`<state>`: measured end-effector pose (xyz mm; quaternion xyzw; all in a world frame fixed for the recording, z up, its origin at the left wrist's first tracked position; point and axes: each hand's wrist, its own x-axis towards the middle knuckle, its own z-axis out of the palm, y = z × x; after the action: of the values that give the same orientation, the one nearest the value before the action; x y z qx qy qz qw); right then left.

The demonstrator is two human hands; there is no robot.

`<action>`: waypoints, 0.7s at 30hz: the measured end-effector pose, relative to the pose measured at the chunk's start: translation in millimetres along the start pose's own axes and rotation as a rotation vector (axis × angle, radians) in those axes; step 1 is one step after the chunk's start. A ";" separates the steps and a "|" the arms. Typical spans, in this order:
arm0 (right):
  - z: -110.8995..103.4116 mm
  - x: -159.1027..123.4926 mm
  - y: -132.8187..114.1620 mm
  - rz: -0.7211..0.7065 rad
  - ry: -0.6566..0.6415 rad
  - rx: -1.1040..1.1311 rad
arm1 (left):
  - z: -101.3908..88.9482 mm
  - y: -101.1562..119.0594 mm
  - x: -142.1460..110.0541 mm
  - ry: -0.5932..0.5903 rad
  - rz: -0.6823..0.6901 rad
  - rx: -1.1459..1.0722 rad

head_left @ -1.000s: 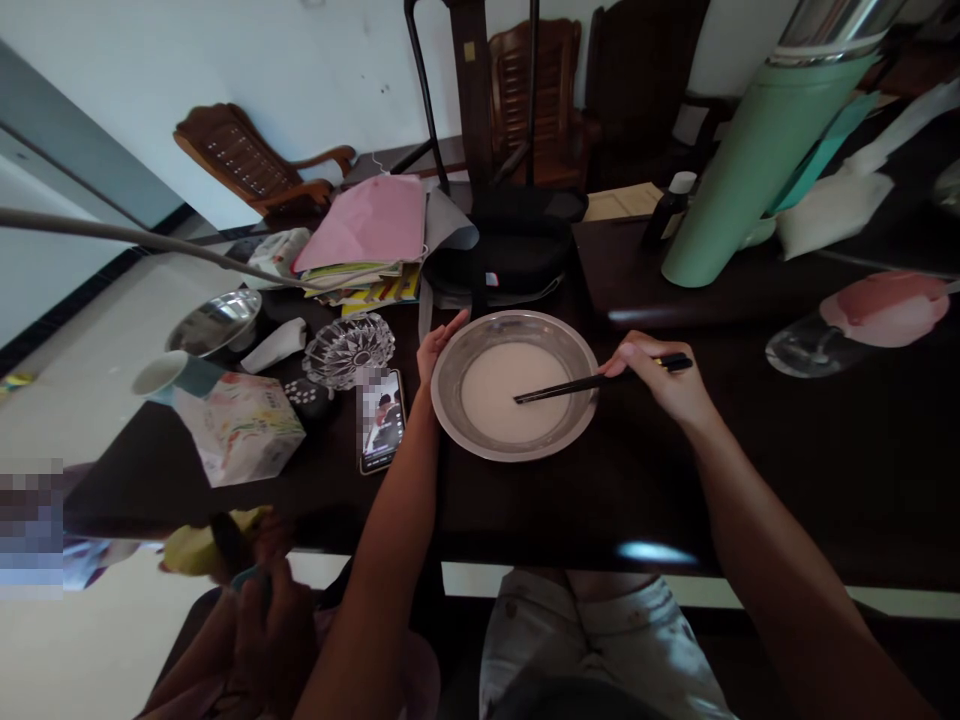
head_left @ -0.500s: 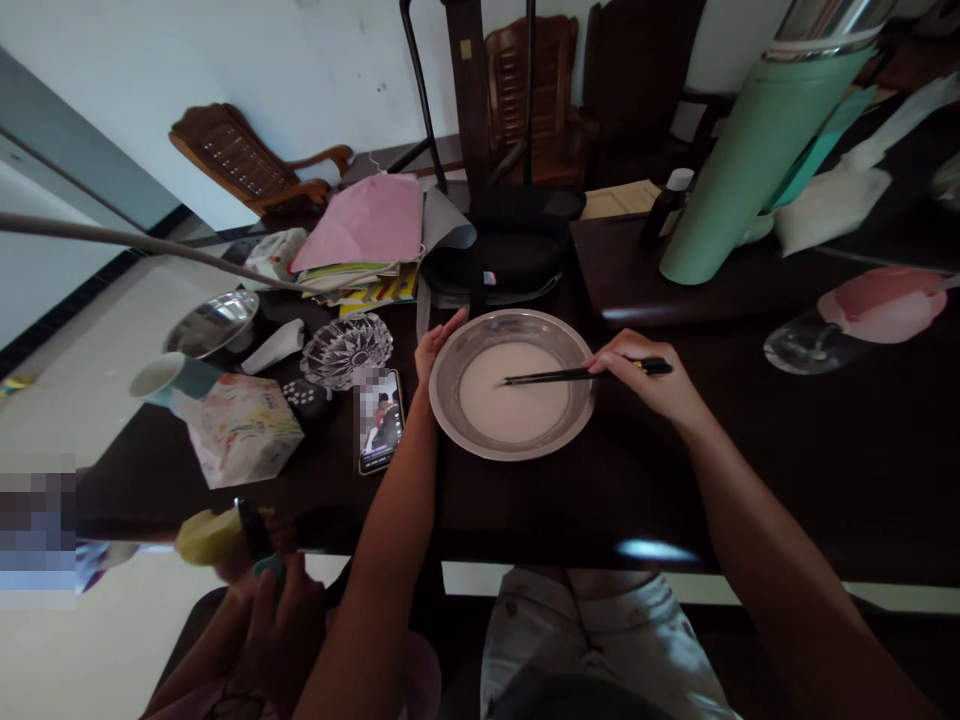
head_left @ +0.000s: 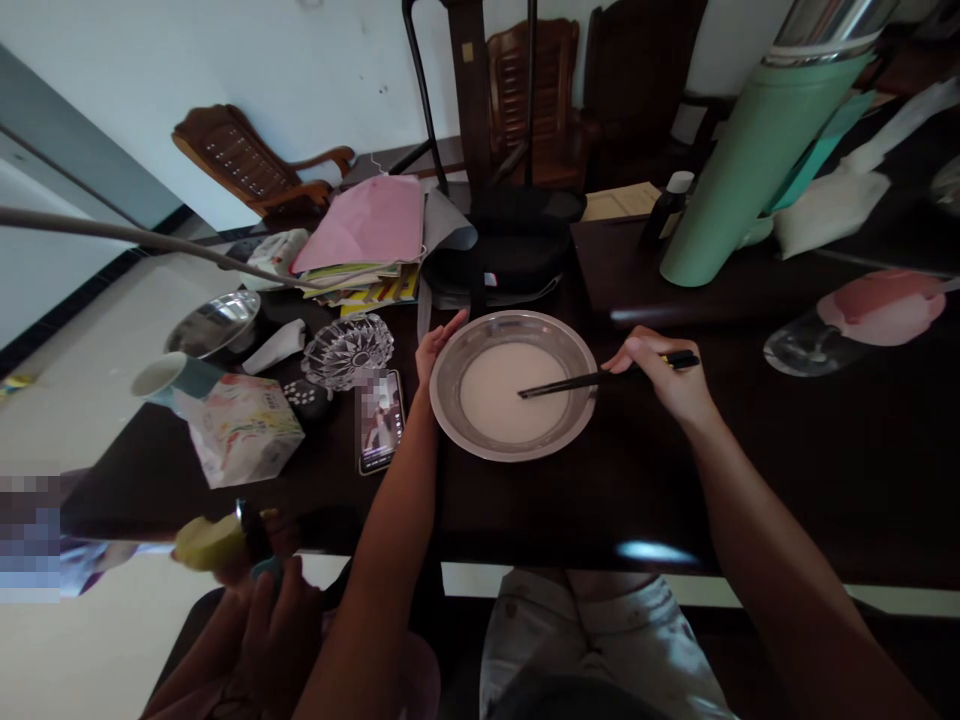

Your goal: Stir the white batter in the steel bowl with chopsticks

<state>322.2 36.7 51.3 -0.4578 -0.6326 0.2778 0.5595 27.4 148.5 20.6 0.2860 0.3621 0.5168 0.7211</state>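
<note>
Key relation: the round silver metal bowl (head_left: 446,395) sits directly left of my right hand (head_left: 664,375), with milky off-white liquid (head_left: 499,415) in it. Right hand is closed on slim black chopsticks with a gold band (head_left: 566,383), seemingly a pair pressed together. Their long axis runs from my fist leftward across the bowl's right rim, slanting slightly toward me, tips about mid-bowl at the liquid; can't tell how deep. My right fingertips are just outside that rim.

Left hand (head_left: 432,352) is the nearer one: touching the bowl's outer left side, fingers extended along it, not wrapped round. Thumb not clear from here.

Around the bowl: phone with a lit screen (head_left: 381,422) just left, clear cut-glass dish (head_left: 349,352) farther left and beyond it, tall pale-green thermos (head_left: 754,185) well to its right and behind. Another person's hand (head_left: 281,625) is left of the bowl on my side.

Delta vs half a second ago: tips came back right, from left of bowl centre to about the middle; right hand shifted right with them. Bowl and left hand look unmoved. Phone screen shows a different picture.
</note>
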 end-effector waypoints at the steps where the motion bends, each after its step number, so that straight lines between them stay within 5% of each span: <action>1: 0.3 0.0 0.0 0.008 -0.031 0.013 | 0.2 0.1 -0.1 -0.003 0.000 0.000; 5: 1.4 0.7 1.5 -0.040 -0.126 -0.062 | -1.3 -0.4 1.5 -0.030 0.011 0.003; 10: -1.7 0.6 2.6 -0.019 0.005 -0.013 | -3.1 -0.2 3.2 -0.034 -0.013 -0.003; 15: 0.5 0.3 1.4 -0.026 -0.126 -0.058 | -1.1 0.4 0.8 -0.027 0.001 -0.002; 21: -1.1 0.3 2.0 -0.004 -0.016 0.003 | -0.5 -0.3 1.3 -0.021 -0.001 -0.002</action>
<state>323.8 37.6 50.0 -0.4536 -0.6375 0.2815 0.5556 27.4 149.7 19.9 0.2903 0.3542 0.5140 0.7253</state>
